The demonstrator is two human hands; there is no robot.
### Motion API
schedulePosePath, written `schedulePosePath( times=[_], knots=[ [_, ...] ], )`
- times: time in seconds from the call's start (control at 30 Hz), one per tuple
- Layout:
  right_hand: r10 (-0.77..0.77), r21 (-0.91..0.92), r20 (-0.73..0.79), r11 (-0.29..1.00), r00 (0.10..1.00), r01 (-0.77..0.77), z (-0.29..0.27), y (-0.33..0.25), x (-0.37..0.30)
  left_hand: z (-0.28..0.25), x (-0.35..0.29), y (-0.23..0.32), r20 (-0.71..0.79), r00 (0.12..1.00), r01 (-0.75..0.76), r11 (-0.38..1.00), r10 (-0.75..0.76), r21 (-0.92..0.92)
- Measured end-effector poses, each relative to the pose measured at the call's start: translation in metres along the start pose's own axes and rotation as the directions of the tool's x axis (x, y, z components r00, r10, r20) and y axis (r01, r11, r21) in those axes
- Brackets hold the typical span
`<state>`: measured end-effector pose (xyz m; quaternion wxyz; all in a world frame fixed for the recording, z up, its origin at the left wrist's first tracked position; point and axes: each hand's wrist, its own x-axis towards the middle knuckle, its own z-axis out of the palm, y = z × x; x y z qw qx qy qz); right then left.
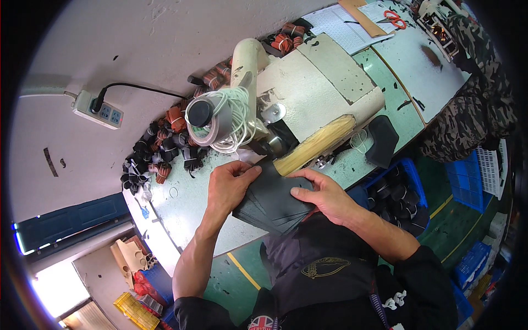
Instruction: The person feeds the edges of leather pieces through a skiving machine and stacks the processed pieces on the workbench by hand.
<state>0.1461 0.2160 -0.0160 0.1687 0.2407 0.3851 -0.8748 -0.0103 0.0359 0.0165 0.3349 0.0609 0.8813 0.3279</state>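
Note:
A fanned stack of thin, dark grey cut sheets (269,201) lies between my two hands, just above the bench edge in front of the machine. My left hand (231,187) pinches its far left edge with thumb and forefinger. On the right side, my right hand (324,197) grips the stack, thumb on top and the other fingers partly hidden. The far edge reaches the working end of a cream bench machine (324,77); what it touches there cannot be made out. A yellowish padded strip (316,144) runs along the machine's front, close to my right fingers.
A lamp (212,115) wound with white cord stands behind my left hand. Tied bundles of dark and orange pieces (176,118) line the wall. A blue crate (415,184) of dark rolls sits right below the bench. Far right is another person in camouflage clothing (467,110).

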Motion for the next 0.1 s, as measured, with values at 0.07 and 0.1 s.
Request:
schedulePosePath(
  times=[0.07,0.1],
  knots=[
    [-0.001,0.039,-0.007,0.999,1.000,0.001,-0.0009,-0.0019,0.0024,-0.0010,-0.0001,0.0043,-0.014,1.000,0.019,0.998,-0.018,0.059],
    [-0.007,0.035,-0.003,0.999,1.000,0.007,-0.0015,-0.0023,0.0034,-0.0008,0.0006,0.0051,-0.012,1.000,0.016,0.998,-0.016,0.060]
  ],
)
